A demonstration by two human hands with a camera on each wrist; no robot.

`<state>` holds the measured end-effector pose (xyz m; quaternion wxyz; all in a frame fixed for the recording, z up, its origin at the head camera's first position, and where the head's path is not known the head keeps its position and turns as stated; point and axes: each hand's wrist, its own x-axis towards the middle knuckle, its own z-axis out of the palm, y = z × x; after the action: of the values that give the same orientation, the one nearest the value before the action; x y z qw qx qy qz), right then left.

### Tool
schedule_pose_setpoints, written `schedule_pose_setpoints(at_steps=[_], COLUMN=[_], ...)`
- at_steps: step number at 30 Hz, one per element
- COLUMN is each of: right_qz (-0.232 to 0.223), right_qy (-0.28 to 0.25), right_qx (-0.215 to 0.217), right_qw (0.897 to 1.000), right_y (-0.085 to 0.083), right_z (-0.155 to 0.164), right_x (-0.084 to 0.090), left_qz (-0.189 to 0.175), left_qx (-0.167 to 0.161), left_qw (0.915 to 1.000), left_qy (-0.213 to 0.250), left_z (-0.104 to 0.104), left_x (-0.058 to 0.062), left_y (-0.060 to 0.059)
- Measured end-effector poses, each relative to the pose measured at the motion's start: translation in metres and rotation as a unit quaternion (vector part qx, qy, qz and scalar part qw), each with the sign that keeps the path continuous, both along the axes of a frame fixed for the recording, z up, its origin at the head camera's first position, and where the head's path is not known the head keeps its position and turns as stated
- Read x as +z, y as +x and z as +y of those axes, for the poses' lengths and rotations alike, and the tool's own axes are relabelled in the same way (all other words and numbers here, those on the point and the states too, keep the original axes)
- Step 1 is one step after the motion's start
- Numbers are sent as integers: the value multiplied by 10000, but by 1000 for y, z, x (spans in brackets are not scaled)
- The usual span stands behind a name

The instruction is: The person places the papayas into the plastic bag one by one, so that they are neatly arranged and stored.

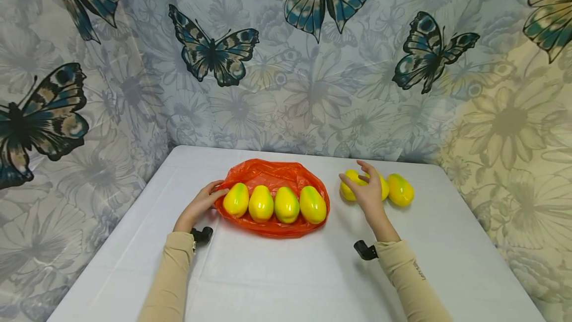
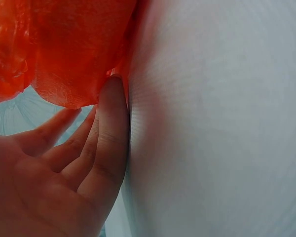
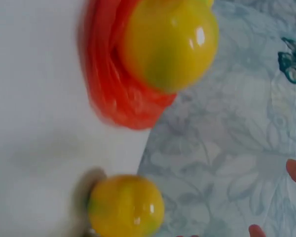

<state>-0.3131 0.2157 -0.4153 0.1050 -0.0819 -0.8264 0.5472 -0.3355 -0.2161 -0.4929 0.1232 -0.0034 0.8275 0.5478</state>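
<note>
Both hands are on the white table [image 1: 286, 272], one at each group of fruit. Left hand [image 1: 199, 206] lies at the left edge of the orange plastic bag [image 1: 272, 175], fingers fairly straight and relaxed; the left wrist view shows the fingertips [image 2: 113, 98] against the bag's film, touching it but not pinching it. Right hand [image 1: 367, 191] hovers spread over the loose yellow mangoes [image 1: 399, 189] to the right of the bag, fingers open and arched above the nearest mango [image 1: 350, 183]; whether skin already touches the fruit cannot be told, and nothing is gripped yet. Four yellow-green mangoes [image 1: 274, 204] lie in a row on the opened bag, side by side and touching. The loose ones sit close together, well apart from the bag, about three by the look of it, though the hand covers part of them.

Judging from this, the step in hand is taking up a loose mango while the bag is steadied. To do it well, the right hand should settle over the widest part of the nearest fruit and wrap round it, since the glossy skin looks slippery and a fingertip pinch could let it roll into its neighbours. The left hand would do better pressing the bag's rim flat to the table, because the thin film may slide or bunch when fruit lands on it. Space on the bag looks free behind the row, towards the butterfly curtain [image 1: 313, 88]
</note>
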Motion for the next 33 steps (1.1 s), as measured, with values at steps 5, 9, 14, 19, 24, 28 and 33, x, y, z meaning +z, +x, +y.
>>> schedule_pose_setpoints(at_steps=[5,9,14,19,24,28,33], right_qz=[10,21,-32,-53,-98,-213,-317], right_qy=[-48,-142,-17,-14,-92,-135,-242], right_qx=[-71,-195,-384,-519,-629,-733,-903], right_qw=[10000,9997,9993,9986,9979,9970,9951], right_y=[-6,-11,-16,-18,-20,-22,-25], right_z=[19,34,51,65,80,94,109], right_x=[11,17,19,22,23,19,11], left_qz=[64,119,86,10,-92,-126,-105], left_qx=[3,5,-19,-19,-82,-101,-116], left_qw=[9998,9997,9999,9997,9995,9996,9995], left_qy=[170,190,133,242,283,237,270], left_z=[-1,-2,-2,0,4,6,7], left_x=[-4,-6,-6,0,20,30,32], left_y=[-2,-4,-3,-1,9,16,18])
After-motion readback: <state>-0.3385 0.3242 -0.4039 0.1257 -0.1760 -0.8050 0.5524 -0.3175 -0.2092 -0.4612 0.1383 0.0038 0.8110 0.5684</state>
